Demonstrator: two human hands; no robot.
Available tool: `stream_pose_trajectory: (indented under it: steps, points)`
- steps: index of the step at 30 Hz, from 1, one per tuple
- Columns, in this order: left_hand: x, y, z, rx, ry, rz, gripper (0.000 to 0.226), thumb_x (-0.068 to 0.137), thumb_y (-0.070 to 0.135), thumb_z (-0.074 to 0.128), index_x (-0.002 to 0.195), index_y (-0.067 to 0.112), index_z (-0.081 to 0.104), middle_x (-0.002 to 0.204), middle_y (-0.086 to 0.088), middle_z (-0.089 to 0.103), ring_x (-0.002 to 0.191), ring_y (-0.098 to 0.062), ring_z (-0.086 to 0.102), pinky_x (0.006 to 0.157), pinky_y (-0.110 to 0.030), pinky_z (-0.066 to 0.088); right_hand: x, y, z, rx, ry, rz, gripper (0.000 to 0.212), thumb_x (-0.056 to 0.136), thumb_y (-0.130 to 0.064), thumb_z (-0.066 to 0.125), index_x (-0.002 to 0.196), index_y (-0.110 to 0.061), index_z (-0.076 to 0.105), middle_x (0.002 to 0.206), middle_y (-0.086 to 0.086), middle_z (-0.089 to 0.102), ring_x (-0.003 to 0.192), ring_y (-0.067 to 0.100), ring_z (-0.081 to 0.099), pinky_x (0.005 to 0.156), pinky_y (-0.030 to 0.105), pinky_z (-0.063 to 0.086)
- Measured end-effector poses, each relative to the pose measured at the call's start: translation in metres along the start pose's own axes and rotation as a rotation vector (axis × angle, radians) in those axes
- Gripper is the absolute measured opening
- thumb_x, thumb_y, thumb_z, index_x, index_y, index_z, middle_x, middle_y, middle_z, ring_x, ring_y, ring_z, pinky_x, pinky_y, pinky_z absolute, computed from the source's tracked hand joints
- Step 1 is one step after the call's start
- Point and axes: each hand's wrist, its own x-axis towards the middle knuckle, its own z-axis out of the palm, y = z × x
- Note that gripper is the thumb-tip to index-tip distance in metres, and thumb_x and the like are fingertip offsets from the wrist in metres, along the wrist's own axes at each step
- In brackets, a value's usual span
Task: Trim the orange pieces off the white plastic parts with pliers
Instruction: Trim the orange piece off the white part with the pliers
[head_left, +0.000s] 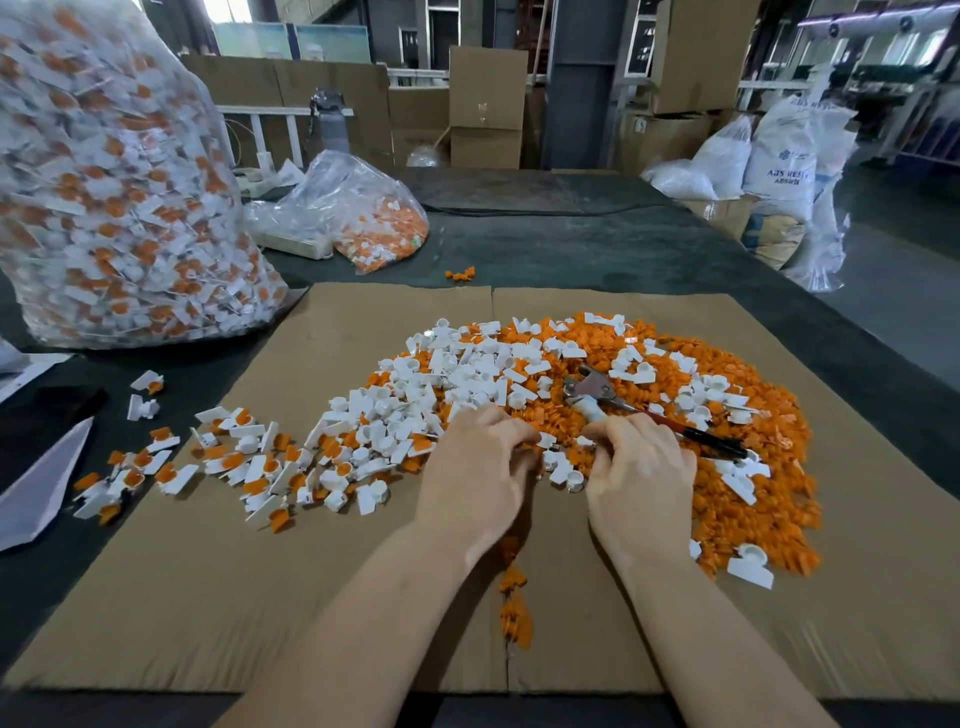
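Curling its fingers around something orange, the left hand (475, 462) worked at six o'clock of the pile of white plastic parts (457, 374). The right hand (641, 467) pinched a small white piece, while the pliers (613, 397) lay unheld at one o'clock; pulling barehanded risked snapping parts.

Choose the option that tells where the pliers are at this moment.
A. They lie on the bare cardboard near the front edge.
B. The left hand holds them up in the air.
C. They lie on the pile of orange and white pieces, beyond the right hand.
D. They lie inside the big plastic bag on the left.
C: the pliers lie on the pile of pieces, just beyond the right hand; the left hand does not hold them.
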Motion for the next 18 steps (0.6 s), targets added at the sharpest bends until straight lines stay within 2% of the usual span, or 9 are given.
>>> stream_pose_trajectory:
  steps: [3,6,12,16,18]
  points:
    - [0.0001,0.0004,0.0073,0.047,-0.062,0.009,0.026,0.091,0.029,0.059,0.116,0.025,0.065,0.101,0.005,0.053,0.101,-0.012,0.04,0.075,-0.016,0.023,-0.001,0.0004,-0.0009,-0.019,0.002,0.042,0.027,0.066,0.014,0.063,0.08,-0.009,0.069,0.079,0.007,0.064,0.08,0.032,0.059,0.074,0.037,0.032]
    - [-0.0018,-0.0044,0.0091,0.009,-0.046,-0.02,0.022,0.089,0.022,0.062,0.11,0.021,0.067,0.098,0.004,0.053,0.1,-0.013,0.045,0.074,-0.013,0.023,-0.0016,-0.0001,-0.0018,-0.006,-0.013,0.043,0.024,0.063,0.01,0.065,0.077,-0.01,0.069,0.076,0.005,0.064,0.078,0.03,0.058,0.075,0.035,0.027]
    - [-0.0023,-0.0066,0.0086,0.002,-0.04,-0.018,0.016,0.087,0.025,0.065,0.102,0.019,0.064,0.096,0.004,0.056,0.093,-0.013,0.047,0.071,-0.015,0.023,-0.0025,0.0,0.0023,-0.045,-0.097,0.019,0.008,0.075,-0.014,0.075,0.082,-0.014,0.071,0.08,0.005,0.064,0.082,0.03,0.058,0.075,0.039,0.034]
    - [-0.0024,-0.0057,0.0066,-0.068,-0.023,-0.047,0.015,0.089,0.02,0.063,0.104,0.02,0.063,0.092,0.009,0.054,0.092,-0.011,0.049,0.07,-0.014,0.027,0.0,0.0021,0.0033,0.021,-0.122,-0.006,0.01,0.08,-0.008,0.071,0.089,-0.009,0.071,0.084,0.008,0.064,0.085,0.03,0.06,0.076,0.04,0.04]
    - [-0.0024,-0.005,0.004,-0.147,-0.011,-0.059,0.023,0.091,0.018,0.06,0.113,0.023,0.063,0.094,0.01,0.053,0.09,-0.005,0.048,0.072,-0.008,0.031,0.0005,0.0013,0.0027,0.055,-0.092,-0.047,0.015,0.079,-0.002,0.071,0.094,-0.003,0.071,0.083,0.011,0.063,0.08,0.03,0.062,0.07,0.039,0.047]
